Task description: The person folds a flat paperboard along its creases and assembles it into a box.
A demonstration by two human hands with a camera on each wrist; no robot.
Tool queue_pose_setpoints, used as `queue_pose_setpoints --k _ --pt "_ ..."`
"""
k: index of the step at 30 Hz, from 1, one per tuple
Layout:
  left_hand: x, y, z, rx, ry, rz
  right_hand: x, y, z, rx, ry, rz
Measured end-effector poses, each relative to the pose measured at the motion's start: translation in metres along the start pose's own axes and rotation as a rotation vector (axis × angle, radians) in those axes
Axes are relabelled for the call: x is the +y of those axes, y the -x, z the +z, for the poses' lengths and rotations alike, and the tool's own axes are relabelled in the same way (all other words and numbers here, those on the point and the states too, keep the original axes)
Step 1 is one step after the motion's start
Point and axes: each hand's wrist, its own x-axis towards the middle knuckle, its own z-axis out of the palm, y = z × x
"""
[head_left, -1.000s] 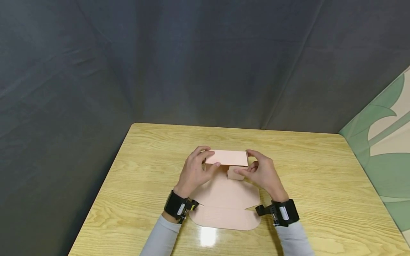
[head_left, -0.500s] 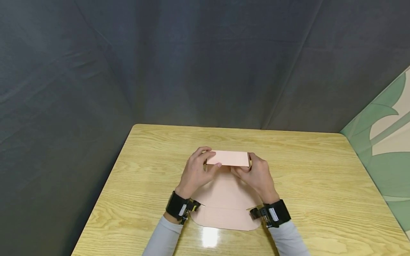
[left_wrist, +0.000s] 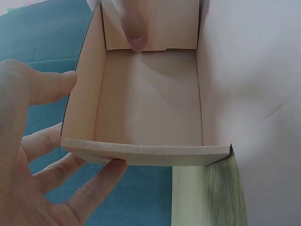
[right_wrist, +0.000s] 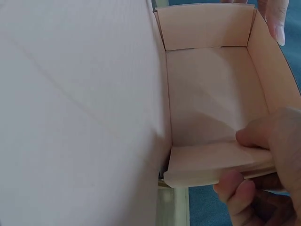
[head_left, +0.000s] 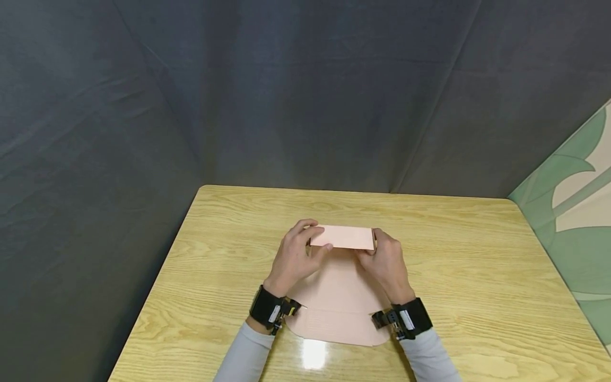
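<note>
A pinkish-tan cardboard box [head_left: 341, 237], part folded, is held tilted up by both hands, its long outer wall facing the head camera. Its lid panel [head_left: 341, 297] spreads toward the person. My left hand [head_left: 297, 257] grips the box's left end; in the left wrist view the thumb touches the side wall's edge and a fingertip [left_wrist: 117, 165] lies under the end wall. At the other end, my right hand [head_left: 387, 262] pinches the folded end wall [right_wrist: 211, 162], thumb inside and fingers outside. The box's floor [left_wrist: 150, 99] shows bare in both wrist views.
A wood-grain table [head_left: 229, 254] lies under the box. Dark grey-blue cloth [head_left: 305, 95] hangs behind and to the left. A green and cream leaf-patterned panel [head_left: 579, 239] stands at the right. Black camera bands sit on both wrists.
My right hand has moved inward and folded the right end flap up into the box, closing that end. The left hand stays on the left end, with the box shifted slightly right.
</note>
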Motion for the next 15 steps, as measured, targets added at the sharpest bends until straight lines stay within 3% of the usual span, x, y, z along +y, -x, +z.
queue_pose_setpoints --k 6,15 --pt "0.003 0.0012 0.001 -0.004 0.003 -0.014 0.0004 0.0009 -0.0004 -0.013 0.012 0.059" --pt "0.005 0.0001 0.0001 0.003 -0.005 -0.006 0.0011 -0.0005 -0.0007 0.001 0.026 0.056"
